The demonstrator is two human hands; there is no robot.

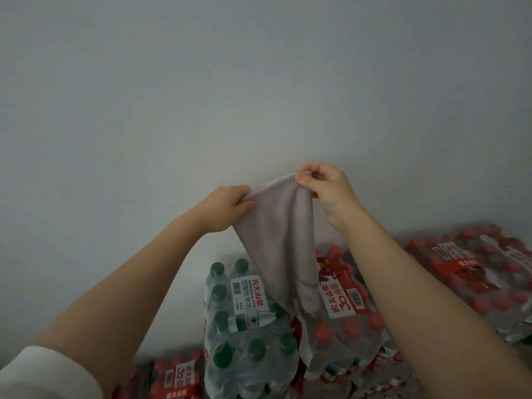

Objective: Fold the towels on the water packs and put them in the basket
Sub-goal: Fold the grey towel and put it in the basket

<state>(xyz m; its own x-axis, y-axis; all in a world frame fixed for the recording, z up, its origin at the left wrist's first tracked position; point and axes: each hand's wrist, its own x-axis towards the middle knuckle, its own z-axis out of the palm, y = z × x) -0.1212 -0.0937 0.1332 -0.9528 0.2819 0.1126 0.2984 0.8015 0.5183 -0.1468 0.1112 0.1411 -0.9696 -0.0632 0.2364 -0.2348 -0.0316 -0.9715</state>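
A pale grey-lilac towel (280, 226) hangs in the air in front of a plain wall, its lower end drooping onto the water packs. My left hand (223, 210) pinches the towel's upper left edge. My right hand (325, 187) pinches the upper right corner, slightly higher. Below stand shrink-wrapped water packs: one with green caps (244, 335) and one with red caps (345, 326). The basket is not in view.
More red-cap water packs lie at the right (475, 272) and at the lower left (175, 378). A bare grey-white wall (259, 82) fills the upper part of the view, close behind the packs.
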